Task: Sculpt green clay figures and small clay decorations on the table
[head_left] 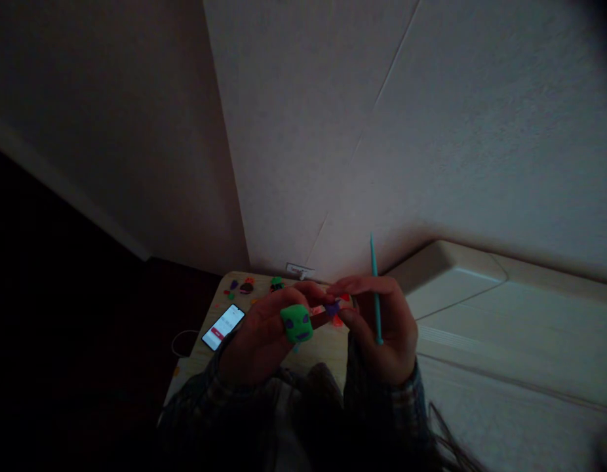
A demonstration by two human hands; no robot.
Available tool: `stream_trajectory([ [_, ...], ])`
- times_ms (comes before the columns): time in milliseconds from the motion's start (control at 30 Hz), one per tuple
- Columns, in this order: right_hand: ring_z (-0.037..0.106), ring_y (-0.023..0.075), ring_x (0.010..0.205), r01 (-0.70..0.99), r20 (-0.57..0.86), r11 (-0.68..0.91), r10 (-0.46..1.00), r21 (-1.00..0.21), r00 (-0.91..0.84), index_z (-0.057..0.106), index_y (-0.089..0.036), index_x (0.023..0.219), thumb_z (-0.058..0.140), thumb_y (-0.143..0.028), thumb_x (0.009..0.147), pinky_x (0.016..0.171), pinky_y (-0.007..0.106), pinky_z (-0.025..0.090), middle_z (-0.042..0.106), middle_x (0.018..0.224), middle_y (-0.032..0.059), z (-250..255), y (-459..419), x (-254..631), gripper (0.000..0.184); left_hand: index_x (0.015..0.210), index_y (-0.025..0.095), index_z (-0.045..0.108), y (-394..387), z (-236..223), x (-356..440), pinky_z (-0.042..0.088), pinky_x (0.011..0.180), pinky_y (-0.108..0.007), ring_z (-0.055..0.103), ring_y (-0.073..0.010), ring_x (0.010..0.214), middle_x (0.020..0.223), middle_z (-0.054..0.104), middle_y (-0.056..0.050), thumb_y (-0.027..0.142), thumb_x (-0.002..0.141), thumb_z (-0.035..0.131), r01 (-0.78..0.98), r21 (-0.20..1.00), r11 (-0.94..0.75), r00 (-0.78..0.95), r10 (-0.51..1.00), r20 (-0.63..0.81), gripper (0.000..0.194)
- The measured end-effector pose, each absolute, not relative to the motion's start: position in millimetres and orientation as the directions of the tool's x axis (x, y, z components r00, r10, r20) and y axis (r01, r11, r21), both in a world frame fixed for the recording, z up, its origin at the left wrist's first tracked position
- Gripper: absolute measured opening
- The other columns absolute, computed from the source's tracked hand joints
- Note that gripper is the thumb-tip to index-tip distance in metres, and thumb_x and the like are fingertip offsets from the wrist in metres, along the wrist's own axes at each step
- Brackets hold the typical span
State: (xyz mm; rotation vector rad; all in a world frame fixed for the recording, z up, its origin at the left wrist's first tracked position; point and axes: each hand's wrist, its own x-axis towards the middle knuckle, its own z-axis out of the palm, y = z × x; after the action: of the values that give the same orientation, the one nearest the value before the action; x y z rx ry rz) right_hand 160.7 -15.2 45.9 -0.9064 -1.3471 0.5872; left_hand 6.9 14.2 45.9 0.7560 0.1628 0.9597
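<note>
My left hand (259,334) holds a green clay face (297,324) with purple eyes and a purple mouth, resting against its fingers. A small purple piece of clay (332,308) is pinched between the fingertips of my right hand (389,328); fingertips of my left hand come close to it, and I cannot tell whether they touch it. A thin turquoise modelling tool (375,288) with a pointed upper end also sits in my right hand, standing nearly upright between thumb and fingers.
Below my hands is a light wooden table (200,367). A lit smartphone (223,326) lies at its left, with a white cable (176,337) beside it. Several small coloured clay pieces (247,286) lie along the far edge. A wall rises behind; a pale moulded panel (480,288) stands right.
</note>
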Motion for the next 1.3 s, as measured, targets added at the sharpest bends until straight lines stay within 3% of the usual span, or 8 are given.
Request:
stream_trajectory([
  [267, 0.063, 0.0126, 0.080, 0.090, 0.602, 0.597, 0.775, -0.797, 0.193, 0.060, -0.023, 0.092, 0.070, -0.009, 0.077, 0.074, 0.025, 0.052, 0.065, 0.083, -0.0012, 47, -13, 158, 0.023, 0.078, 0.022, 0.073, 13, 48, 8, 0.048, 0.096, -0.036, 0.062, -0.0220, 0.101, 0.101, 0.064, -0.004, 0.043, 0.072, 0.075, -0.672, 0.656, 0.344, 0.559, 0.816, 0.146, 0.021],
  [600, 0.062, 0.0150, 0.077, 0.134, 0.604, 0.589, 0.769, -0.797, 0.210, 0.059, -0.023, 0.090, 0.069, -0.019, 0.081, 0.069, 0.029, 0.053, 0.063, 0.079, 0.0001, 48, -15, 158, 0.014, 0.081, 0.024, 0.072, 13, 46, 7, 0.044, 0.101, -0.043, 0.060, -0.0244, 0.105, 0.103, 0.064, -0.003, 0.043, 0.074, 0.073, -0.651, 0.680, 0.337, 0.575, 0.804, 0.152, 0.020],
  [800, 0.062, 0.0176, 0.082, 0.280, 0.613, 0.576, 0.788, -0.768, 0.058, 0.064, -0.025, 0.105, 0.068, -0.026, 0.082, 0.072, 0.032, 0.052, 0.067, 0.090, 0.0033, 47, -14, 165, 0.023, 0.079, 0.023, 0.072, 11, 46, 9, 0.042, 0.102, -0.050, 0.057, -0.0304, 0.111, 0.102, 0.063, -0.005, 0.045, 0.072, 0.072, -0.652, 0.691, 0.312, 0.562, 0.810, 0.164, 0.022],
  [1000, 0.062, 0.0176, 0.079, 0.417, 0.635, 0.575, 0.772, -0.704, 0.007, 0.070, -0.026, 0.099, 0.063, -0.036, 0.086, 0.067, 0.030, 0.052, 0.066, 0.085, 0.0032, 55, -13, 165, 0.018, 0.080, 0.023, 0.071, 10, 47, 9, 0.039, 0.105, -0.051, 0.056, -0.0312, 0.114, 0.103, 0.064, -0.005, 0.043, 0.073, 0.072, -0.652, 0.687, 0.321, 0.567, 0.808, 0.160, 0.021],
  [1167, 0.063, 0.0175, 0.077, 0.484, 0.676, 0.581, 0.736, -0.654, 0.030, 0.072, -0.026, 0.098, 0.064, -0.029, 0.085, 0.065, 0.030, 0.051, 0.066, 0.084, 0.0030, 55, -15, 167, 0.015, 0.077, 0.021, 0.073, 11, 46, 8, 0.047, 0.098, -0.043, 0.061, -0.0265, 0.103, 0.103, 0.064, -0.005, 0.042, 0.071, 0.075, -0.656, 0.681, 0.326, 0.562, 0.813, 0.152, 0.022],
  [1300, 0.061, 0.0171, 0.079, 0.436, 0.681, 0.589, 0.728, -0.681, 0.081, 0.072, -0.026, 0.097, 0.066, -0.021, 0.083, 0.067, 0.030, 0.050, 0.065, 0.086, 0.0027, 49, -16, 168, 0.016, 0.077, 0.020, 0.074, 12, 46, 6, 0.048, 0.097, -0.036, 0.061, -0.0222, 0.103, 0.104, 0.065, -0.005, 0.037, 0.073, 0.074, -0.657, 0.677, 0.331, 0.565, 0.811, 0.152, 0.018],
])
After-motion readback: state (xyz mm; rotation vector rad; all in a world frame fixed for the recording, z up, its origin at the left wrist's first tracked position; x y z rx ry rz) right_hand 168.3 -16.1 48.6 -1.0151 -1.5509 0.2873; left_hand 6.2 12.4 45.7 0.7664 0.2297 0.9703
